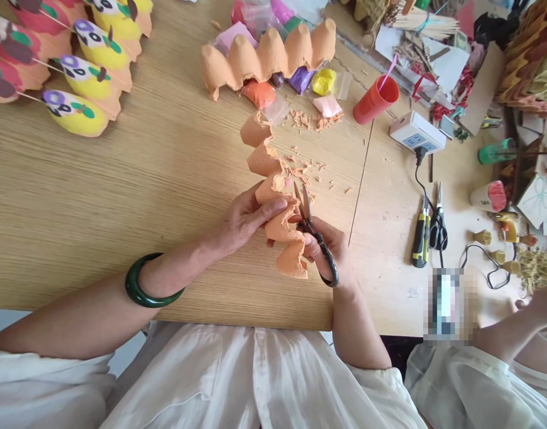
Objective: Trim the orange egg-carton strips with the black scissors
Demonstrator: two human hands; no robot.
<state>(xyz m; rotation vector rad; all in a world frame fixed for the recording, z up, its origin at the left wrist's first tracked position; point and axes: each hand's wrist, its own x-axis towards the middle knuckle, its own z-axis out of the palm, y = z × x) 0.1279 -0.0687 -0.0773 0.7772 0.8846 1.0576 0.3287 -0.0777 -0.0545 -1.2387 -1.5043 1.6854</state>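
Note:
In my left hand [251,217] I grip a strip of orange egg carton [261,161] with ragged cut edges, my thumb pressed on one cup. My right hand [329,247] is closed around the black handles of a pair of scissors [305,208]. Their blades stand slightly apart beside the strip's torn edge, pointing away from me. The right fingers are partly hidden behind the carton. Small orange paper scraps [300,173] lie on the table just beyond the blades.
A second egg-carton strip [273,56] stands at the back near bags of coloured clay [260,94]. Painted carton pieces [88,65] sit at left. Rightward are a red cup [375,100], a power strip [416,132], a utility knife [420,232] and a co-worker's arm [515,328].

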